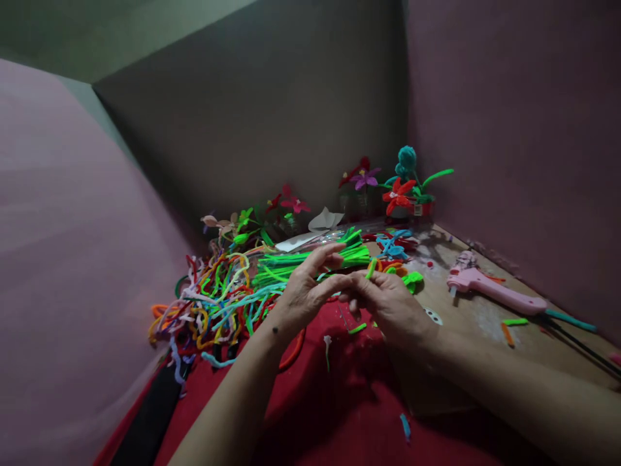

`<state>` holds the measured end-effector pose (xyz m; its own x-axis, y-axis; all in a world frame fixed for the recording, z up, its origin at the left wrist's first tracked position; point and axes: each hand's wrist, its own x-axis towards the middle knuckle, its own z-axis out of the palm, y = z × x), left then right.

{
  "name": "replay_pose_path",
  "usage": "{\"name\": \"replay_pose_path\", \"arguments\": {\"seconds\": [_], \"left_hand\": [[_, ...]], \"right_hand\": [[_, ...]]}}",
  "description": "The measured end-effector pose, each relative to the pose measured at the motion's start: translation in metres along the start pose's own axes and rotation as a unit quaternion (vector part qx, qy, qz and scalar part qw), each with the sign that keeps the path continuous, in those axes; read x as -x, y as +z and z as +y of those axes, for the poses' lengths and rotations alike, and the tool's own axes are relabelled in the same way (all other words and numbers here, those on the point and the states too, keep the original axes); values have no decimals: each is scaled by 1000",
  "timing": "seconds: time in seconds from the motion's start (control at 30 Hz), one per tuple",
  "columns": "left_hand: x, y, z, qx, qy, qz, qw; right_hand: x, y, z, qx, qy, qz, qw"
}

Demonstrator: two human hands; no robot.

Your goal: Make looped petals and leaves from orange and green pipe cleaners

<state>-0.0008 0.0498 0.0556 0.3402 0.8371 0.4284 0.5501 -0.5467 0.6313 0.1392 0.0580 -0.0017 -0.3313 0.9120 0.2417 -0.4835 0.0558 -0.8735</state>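
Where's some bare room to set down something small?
Red cloth shows bare between your left forearm and the blue scrap. There's a smaller patch of brown board between the spotted white piece and pink glue gun. It's crowded left of your left hand, where fuzzy stems lie tangled.

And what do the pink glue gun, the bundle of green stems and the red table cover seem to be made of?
Pink glue gun: probably plastic, smooth with a soft sheen.
Green stems: likely chenille, since they look fuzzy-edged; any wire core is hidden.
Red table cover: maybe cloth, as it looks matt; no weave can be seen.
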Motion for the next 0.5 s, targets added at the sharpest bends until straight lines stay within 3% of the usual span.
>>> {"name": "replay_pose_path", "arguments": {"seconds": [0.1, 0.17, 0.27, 0.4, 0.5], "left_hand": [[15, 1, -15, -128, -51, 14, 990], [27, 2, -23, -263, -31, 77, 961], [41, 6, -28, -369, -18, 71, 927], [46, 9, -26, -335, -52, 80, 937], [42, 10, -18, -308, -87, 74, 945]], "right_hand": [[-6, -5, -15, -106, 27, 35, 993], [-12, -10, -23, -173, 24, 75, 982], [-18, -17, -30, -258, 55, 65, 962], [-17, -19, -33, -313, 62, 39, 947], [-14, -16, -31, -301, 61, 17, 951]]}}
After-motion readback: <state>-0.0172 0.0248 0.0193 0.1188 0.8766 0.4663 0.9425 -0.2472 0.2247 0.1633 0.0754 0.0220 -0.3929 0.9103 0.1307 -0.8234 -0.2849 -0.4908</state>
